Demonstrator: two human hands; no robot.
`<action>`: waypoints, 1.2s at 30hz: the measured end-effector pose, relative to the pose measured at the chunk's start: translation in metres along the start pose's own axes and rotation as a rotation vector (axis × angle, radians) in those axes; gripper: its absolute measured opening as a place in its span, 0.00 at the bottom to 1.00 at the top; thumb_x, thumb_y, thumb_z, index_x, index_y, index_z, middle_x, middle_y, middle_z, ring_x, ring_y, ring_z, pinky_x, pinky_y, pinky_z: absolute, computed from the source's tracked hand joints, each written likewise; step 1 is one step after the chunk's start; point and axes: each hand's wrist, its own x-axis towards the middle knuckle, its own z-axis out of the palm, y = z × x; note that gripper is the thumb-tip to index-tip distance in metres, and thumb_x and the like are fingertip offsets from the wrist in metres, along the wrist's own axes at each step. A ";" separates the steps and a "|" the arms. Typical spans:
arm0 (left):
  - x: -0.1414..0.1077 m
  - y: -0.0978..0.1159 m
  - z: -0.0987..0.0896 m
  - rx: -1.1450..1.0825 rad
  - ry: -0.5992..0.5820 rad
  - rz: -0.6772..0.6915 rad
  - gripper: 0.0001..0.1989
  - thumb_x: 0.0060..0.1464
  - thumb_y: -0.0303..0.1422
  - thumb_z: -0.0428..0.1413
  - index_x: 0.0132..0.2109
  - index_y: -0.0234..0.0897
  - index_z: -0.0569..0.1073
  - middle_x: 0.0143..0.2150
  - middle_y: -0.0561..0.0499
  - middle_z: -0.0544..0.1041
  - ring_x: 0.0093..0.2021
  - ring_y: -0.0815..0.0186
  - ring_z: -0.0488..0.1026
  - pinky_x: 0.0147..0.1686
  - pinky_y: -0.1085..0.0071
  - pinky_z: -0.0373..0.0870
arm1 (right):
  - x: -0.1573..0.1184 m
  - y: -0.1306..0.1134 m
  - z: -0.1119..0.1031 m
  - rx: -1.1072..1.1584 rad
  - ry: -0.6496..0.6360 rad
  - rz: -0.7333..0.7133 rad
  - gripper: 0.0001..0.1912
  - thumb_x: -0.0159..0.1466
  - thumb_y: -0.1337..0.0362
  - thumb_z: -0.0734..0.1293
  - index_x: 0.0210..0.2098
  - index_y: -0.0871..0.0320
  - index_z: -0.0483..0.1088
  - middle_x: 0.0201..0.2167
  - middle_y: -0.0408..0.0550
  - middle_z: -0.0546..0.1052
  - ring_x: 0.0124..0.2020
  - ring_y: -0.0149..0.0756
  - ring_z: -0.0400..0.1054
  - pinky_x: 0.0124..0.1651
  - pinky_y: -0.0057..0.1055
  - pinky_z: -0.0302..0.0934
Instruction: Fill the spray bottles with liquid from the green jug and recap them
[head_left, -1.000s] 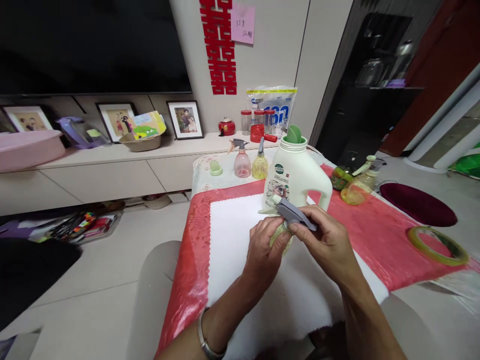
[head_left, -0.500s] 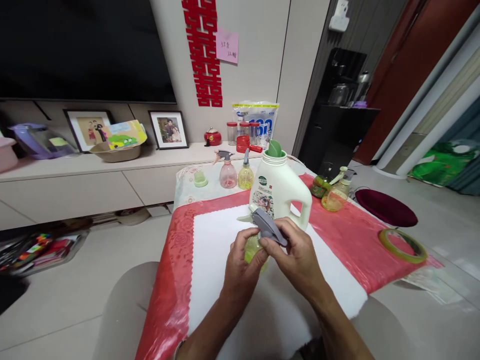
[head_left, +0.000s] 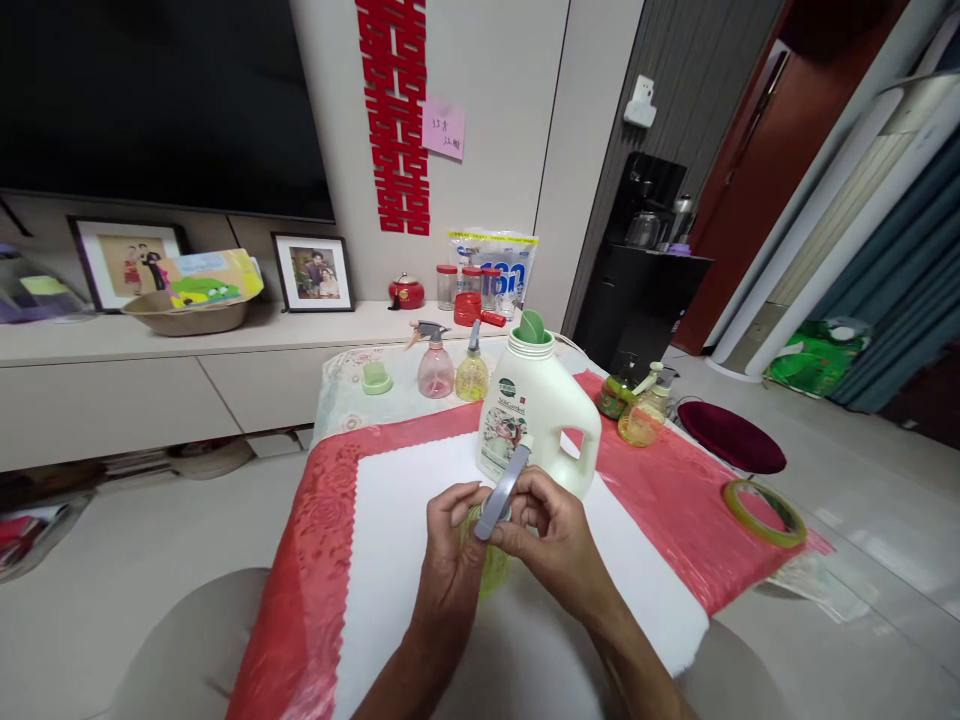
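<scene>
Low over the white sheet, both hands are closed around the top of a yellow-green spray bottle. My left hand wraps the bottle's neck from the left. From the right, the fingers of my right hand pinch at the collar beneath the grey spray head, whose nozzle points away from me. Fingers hide most of the collar. Just behind stands a pale green jug with a dark green cup-like piece tilted in its mouth.
Behind the jug's left side stand a pink spray bottle, a yellow spray bottle and a light green cap. Two more bottles, one an amber spray bottle, are at the right. A tape roll lies near the right edge.
The spray head has turned: its nozzle pointed left and now points away from me, towards the jug. My right fingers have shifted around the collar. The view has swung slightly right.
</scene>
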 end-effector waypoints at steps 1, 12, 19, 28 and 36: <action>0.000 -0.001 0.000 -0.017 0.009 0.007 0.20 0.60 0.47 0.56 0.53 0.41 0.68 0.51 0.45 0.76 0.52 0.57 0.74 0.52 0.61 0.69 | 0.001 0.002 0.002 0.022 0.013 0.026 0.15 0.54 0.57 0.76 0.35 0.57 0.71 0.31 0.40 0.66 0.29 0.28 0.59 0.32 0.28 0.55; 0.005 0.001 -0.002 -0.001 0.047 -0.025 0.17 0.61 0.49 0.53 0.43 0.40 0.72 0.47 0.47 0.77 0.49 0.56 0.74 0.49 0.62 0.69 | 0.003 0.018 0.004 0.169 -0.207 0.006 0.21 0.64 0.49 0.68 0.53 0.49 0.76 0.61 0.51 0.69 0.65 0.49 0.59 0.67 0.47 0.50; 0.005 -0.001 -0.002 -0.091 0.037 -0.006 0.23 0.58 0.53 0.56 0.48 0.39 0.69 0.49 0.45 0.77 0.49 0.57 0.74 0.51 0.61 0.67 | 0.003 0.034 0.024 0.405 0.012 0.110 0.25 0.50 0.50 0.78 0.44 0.53 0.78 0.50 0.52 0.78 0.57 0.50 0.68 0.62 0.47 0.60; 0.007 0.000 -0.003 -0.004 -0.005 -0.016 0.22 0.62 0.52 0.50 0.47 0.38 0.70 0.47 0.44 0.78 0.47 0.56 0.74 0.48 0.62 0.69 | 0.002 0.039 0.012 0.358 -0.154 0.063 0.16 0.65 0.52 0.67 0.48 0.51 0.78 0.55 0.52 0.76 0.62 0.47 0.65 0.66 0.46 0.55; 0.003 -0.001 -0.005 -0.059 -0.002 0.047 0.23 0.58 0.52 0.56 0.49 0.39 0.67 0.48 0.44 0.75 0.50 0.57 0.73 0.53 0.59 0.68 | 0.005 0.043 0.021 0.420 -0.071 0.065 0.22 0.58 0.52 0.73 0.49 0.53 0.76 0.42 0.52 0.81 0.51 0.48 0.73 0.57 0.47 0.65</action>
